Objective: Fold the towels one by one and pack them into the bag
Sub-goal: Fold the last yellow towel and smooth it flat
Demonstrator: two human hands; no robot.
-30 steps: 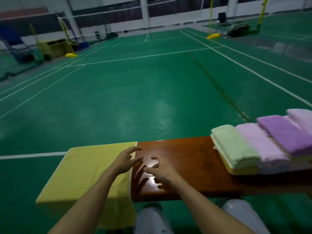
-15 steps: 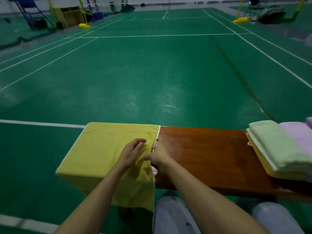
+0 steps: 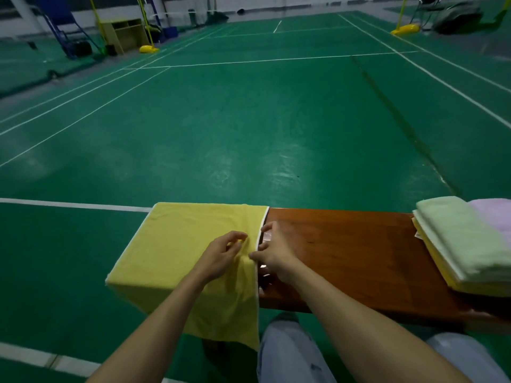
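A yellow towel (image 3: 179, 244) lies spread over the left end of the brown wooden bench (image 3: 345, 252), and its near part hangs down over the front. My left hand (image 3: 222, 254) rests on the towel close to its right edge, fingers loosely curled. My right hand (image 3: 273, 251) is at that white-trimmed edge, where thumb and fingers pinch it into a small raised ridge. At the bench's right end sits a stack of folded towels: a light green one (image 3: 464, 239) on top, a pink one (image 3: 495, 217) behind it, and a yellow one (image 3: 439, 268) underneath.
The bench stands on a green court floor (image 3: 249, 128) with white lines. My knees in light trousers (image 3: 287, 352) are just below the bench's front edge. Far off are a wooden cabinet (image 3: 123, 33), yellow net-post bases and a dark bag (image 3: 456, 12).
Both hands slid left from the bare wood to the towel's right edge. My right hand took hold of that edge. The view dropped and turned left, so less of the folded stack shows.
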